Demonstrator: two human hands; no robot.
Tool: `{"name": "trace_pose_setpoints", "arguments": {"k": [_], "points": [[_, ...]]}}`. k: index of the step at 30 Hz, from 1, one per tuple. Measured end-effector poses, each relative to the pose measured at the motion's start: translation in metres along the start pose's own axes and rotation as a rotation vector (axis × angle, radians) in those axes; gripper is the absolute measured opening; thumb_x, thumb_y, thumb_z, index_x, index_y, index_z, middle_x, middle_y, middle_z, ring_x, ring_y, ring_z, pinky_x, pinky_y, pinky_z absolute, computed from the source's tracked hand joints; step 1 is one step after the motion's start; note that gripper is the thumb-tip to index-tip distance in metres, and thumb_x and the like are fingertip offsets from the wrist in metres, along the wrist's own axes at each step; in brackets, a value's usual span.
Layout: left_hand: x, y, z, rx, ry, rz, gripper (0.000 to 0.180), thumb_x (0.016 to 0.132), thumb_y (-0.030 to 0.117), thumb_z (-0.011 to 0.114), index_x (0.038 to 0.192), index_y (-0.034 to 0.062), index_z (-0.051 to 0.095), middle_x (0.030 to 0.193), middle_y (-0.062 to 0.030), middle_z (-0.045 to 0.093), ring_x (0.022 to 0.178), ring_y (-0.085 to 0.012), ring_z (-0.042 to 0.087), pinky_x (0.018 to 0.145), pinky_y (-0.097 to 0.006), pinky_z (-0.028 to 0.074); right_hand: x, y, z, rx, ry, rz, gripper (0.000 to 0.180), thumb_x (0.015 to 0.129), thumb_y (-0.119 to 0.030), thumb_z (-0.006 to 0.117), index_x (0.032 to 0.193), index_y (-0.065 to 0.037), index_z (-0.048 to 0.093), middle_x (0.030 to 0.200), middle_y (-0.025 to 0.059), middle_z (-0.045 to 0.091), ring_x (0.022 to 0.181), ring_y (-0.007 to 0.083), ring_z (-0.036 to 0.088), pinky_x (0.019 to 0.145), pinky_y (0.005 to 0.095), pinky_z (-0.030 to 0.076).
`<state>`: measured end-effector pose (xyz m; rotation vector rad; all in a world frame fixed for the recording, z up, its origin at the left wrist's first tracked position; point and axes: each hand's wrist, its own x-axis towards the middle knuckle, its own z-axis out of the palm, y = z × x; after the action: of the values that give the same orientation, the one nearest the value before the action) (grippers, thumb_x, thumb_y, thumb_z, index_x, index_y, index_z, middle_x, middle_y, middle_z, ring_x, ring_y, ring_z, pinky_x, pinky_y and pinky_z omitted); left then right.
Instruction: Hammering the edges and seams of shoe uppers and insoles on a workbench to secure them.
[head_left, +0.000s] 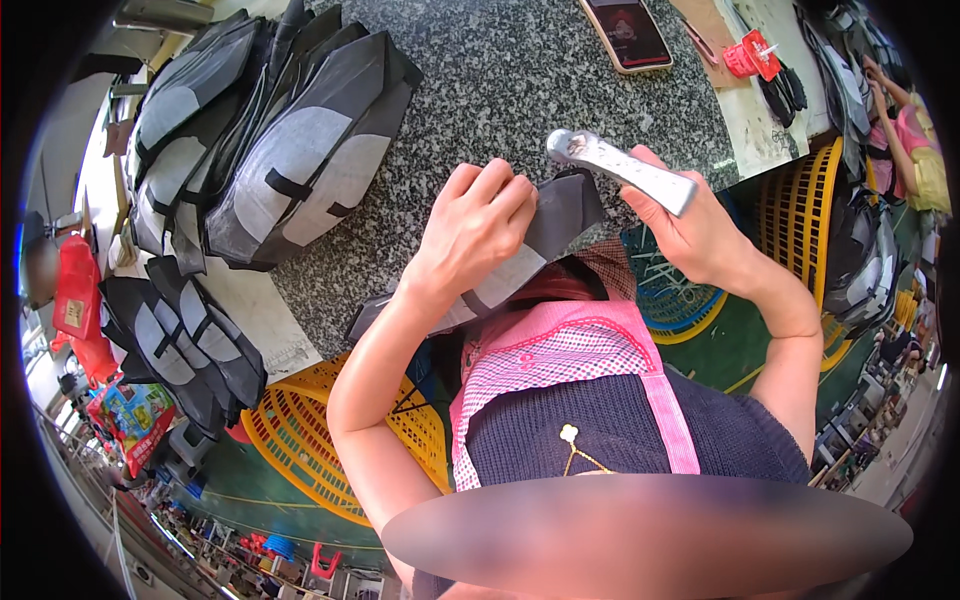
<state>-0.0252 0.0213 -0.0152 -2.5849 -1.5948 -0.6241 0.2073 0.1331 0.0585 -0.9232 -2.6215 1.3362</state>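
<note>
At the center of the frame, the left hand [475,225] is closed on a dark piece [562,215] with a grey patch, hiding part of it; its fingertips are out of sight. The piece lies along the near edge of the granite tabletop [480,90]. Right of center, the right hand [690,225] grips a silver metal tool [635,173]. Stacked black-and-grey pieces [290,150] crowd the upper left, 1 phone [628,38] lies at top right, and yellow baskets [828,190] stand lower left and right.
</note>
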Motion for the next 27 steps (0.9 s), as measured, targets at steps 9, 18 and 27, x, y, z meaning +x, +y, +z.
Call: {"name": "trace_pose_setpoints", "arguments": {"k": [9,18,27], "points": [[-0.014,0.02,0.001,-0.473,0.082,-0.575,0.016,0.075,0.013,0.081,0.087,0.0054,0.076,0.085,-0.0038,0.065,0.085,-0.0242,0.059,0.075,-0.039,0.052,0.0,0.013,0.015,0.0,-0.087,0.07,0.019,0.103,-0.018,0.054,0.11,-0.001,0.051,0.077,0.0231,0.065,0.075,0.0461,0.065,0.061,0.0516,0.049],[-0.014,0.036,-0.003,-0.18,-0.005,-0.345,0.026,0.076,0.002,0.067,0.102,-0.0045,0.07,0.093,-0.0105,0.06,0.093,-0.0262,0.057,0.078,-0.037,0.049,0.005,0.006,0.014,0.049,0.005,-0.019,0.018,0.1,-0.016,0.055,0.108,0.0,0.05,0.076,0.0235,0.06,0.075,0.0467,0.063,0.062,0.0523,0.047],[-0.014,0.031,0.0,-0.254,0.002,-0.372,0.023,0.076,0.002,0.067,0.098,-0.0042,0.071,0.091,-0.0114,0.061,0.092,-0.0279,0.057,0.079,-0.038,0.05,0.007,0.006,0.016,0.081,-0.027,-0.091,0.02,0.101,-0.017,0.056,0.11,-0.001,0.049,0.07,0.0242,0.06,0.073,0.0472,0.063,0.061,0.0537,0.048]]}}
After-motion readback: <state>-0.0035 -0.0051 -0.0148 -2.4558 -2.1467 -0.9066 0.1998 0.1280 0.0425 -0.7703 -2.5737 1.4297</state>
